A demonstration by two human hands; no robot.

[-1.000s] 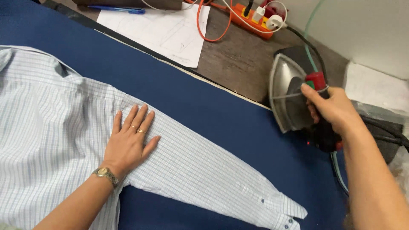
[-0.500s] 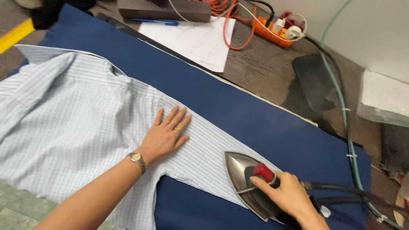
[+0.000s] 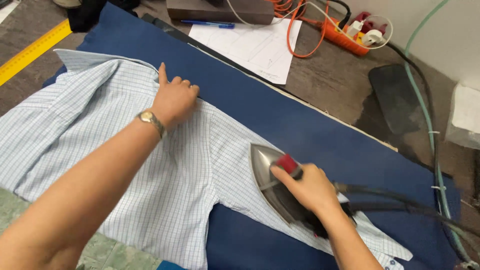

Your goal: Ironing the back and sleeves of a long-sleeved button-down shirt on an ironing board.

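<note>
Shirt (image 3: 125, 150), pale blue check, lies spread flat on the dark blue ironing cloth (image 3: 300, 125), its collar toward the cloth's far-left edge and 1 sleeve running out to the near-right, cuff close to the cloth's lower edge. The iron (image 3: 272, 182) sits on that sleeve, tip pointing toward the shoulder. The right hand (image 3: 310, 187) is wrapped tight around the iron's handle, thumb by the red knob. The left hand (image 3: 175, 100) presses the shirt near the shoulder seam, fingers curled together, index finger pointing up. Open blue cloth stretches beyond the sleeve to the far edge. Hoses (image 3: 400, 200) trail right from the iron. A paper sheet (image 3: 255, 47) lies past the cloth's far edge.
</note>
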